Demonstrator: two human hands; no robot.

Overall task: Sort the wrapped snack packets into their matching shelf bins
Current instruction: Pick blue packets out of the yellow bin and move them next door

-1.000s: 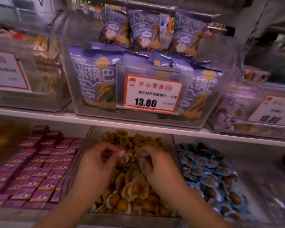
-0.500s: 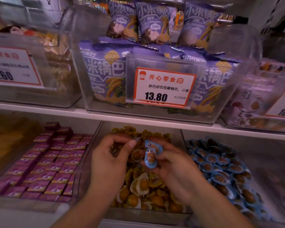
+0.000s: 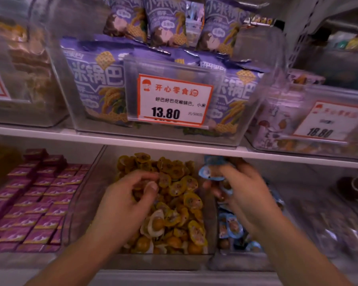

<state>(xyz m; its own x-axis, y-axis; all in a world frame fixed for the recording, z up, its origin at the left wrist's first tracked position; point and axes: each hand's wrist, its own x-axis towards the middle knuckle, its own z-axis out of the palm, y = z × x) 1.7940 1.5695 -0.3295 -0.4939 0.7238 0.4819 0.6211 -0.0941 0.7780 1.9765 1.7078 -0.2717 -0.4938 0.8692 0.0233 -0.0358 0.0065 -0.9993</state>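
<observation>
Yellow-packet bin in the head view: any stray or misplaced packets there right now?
No stray shows among the visible yellow packets. The only blue packet near them is pinched in the right hand, above the blue-packet bin. The left hand hides part of the pile.

Clear plastic bins (image 3: 87, 203), glossy foil-like purple bags (image 3: 95, 79), apparently paper price card (image 3: 174, 100)

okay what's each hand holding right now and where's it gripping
The right hand pinches a blue-wrapped packet at its lower edge, over the blue bin. The left hand curls over the yellow packets; whether it grips one cannot be told.
</observation>
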